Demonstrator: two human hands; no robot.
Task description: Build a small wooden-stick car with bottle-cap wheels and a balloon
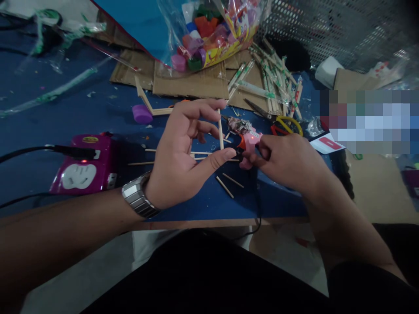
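Note:
My left hand [183, 161], with a metal watch at the wrist, pinches a short wooden stick [220, 131] upright between thumb and fingertips. To its right, my right hand [288, 159] is wrapped around a pink hot glue gun [252, 138]. Crumpled, silvery material covers the gun's front, and its nozzle points left, close to the upper part of the stick. Below and behind my left hand lie several thin sticks, two short pieces [224, 186] among them. A bent assembly of joined sticks [160, 112] rests by a purple cap [142, 114], partly hidden by my fingers.
On the left sits a purple power strip [83, 163] with cables. Yellow-and-red-handled scissors [288, 124] lie beyond my right hand. Farther back are wrapped chopsticks [275, 74], cardboard [186, 83] and a plastic bag of colourful tubs [212, 37]. The glue gun's cord hangs over the table's front edge.

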